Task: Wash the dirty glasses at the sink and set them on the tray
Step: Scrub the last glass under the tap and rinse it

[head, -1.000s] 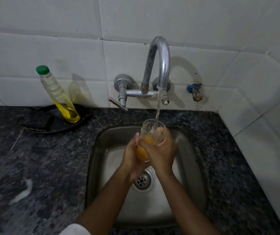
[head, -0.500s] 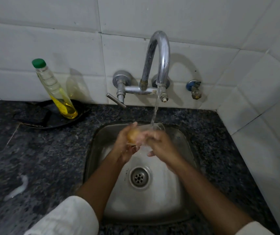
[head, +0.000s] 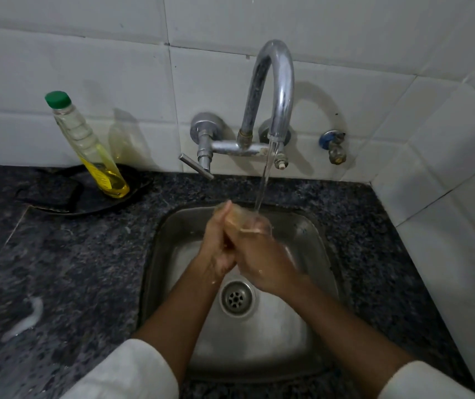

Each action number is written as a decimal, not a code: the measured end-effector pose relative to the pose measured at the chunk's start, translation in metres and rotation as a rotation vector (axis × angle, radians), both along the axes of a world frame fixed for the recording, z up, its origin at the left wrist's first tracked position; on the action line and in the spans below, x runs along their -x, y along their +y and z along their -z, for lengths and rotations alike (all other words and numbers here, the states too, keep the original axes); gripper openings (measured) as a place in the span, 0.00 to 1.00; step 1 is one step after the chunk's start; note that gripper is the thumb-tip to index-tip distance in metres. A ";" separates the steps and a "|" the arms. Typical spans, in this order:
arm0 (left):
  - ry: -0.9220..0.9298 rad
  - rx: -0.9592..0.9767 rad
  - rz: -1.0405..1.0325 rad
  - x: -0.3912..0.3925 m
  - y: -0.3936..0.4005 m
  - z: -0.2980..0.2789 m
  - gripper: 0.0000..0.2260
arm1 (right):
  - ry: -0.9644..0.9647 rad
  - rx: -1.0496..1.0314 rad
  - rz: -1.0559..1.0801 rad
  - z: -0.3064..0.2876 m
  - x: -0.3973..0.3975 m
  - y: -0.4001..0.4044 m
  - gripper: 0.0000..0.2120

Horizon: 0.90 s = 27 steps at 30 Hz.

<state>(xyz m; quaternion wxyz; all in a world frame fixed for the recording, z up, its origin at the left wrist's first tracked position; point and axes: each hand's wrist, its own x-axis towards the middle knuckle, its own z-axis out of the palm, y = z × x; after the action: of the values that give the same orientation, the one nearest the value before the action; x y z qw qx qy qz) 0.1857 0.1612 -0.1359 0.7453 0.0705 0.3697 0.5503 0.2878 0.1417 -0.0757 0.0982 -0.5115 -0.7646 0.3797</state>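
Observation:
A clear drinking glass lies tilted on its side over the steel sink, under the running stream from the chrome tap. My left hand wraps its base end. My right hand grips its open end, with fingers reaching into the mouth. Most of the glass is hidden by my fingers. Water falls onto it near the rim. No tray is in view.
A bottle of yellow liquid with a green cap stands on a black cloth at the back left of the dark granite counter. A foam smear lies front left. A small side valve sits right of the tap.
The glass went from upright with orange liquid under the stream to tipped on its side. Both hands dropped lower into the sink and closed around it.

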 end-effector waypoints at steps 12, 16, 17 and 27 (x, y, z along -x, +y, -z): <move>-0.031 0.048 0.006 0.002 0.004 -0.002 0.26 | -0.362 -0.432 -0.247 0.004 -0.011 0.035 0.11; -0.194 -0.021 -0.129 -0.005 0.000 0.002 0.23 | 0.200 -0.252 0.147 0.006 0.002 0.031 0.08; -0.194 -0.020 -0.120 -0.002 0.001 0.000 0.24 | 0.048 -0.276 0.002 0.009 -0.001 0.030 0.09; -0.088 0.022 -0.016 0.010 0.004 -0.002 0.23 | -0.389 -0.341 -0.376 0.012 -0.013 0.024 0.22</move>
<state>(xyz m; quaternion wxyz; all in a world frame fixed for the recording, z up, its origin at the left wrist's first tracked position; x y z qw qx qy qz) 0.1757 0.1656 -0.1343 0.7571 0.0348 0.3431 0.5548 0.3011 0.1660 -0.0875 -0.0372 -0.4004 -0.9028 0.1525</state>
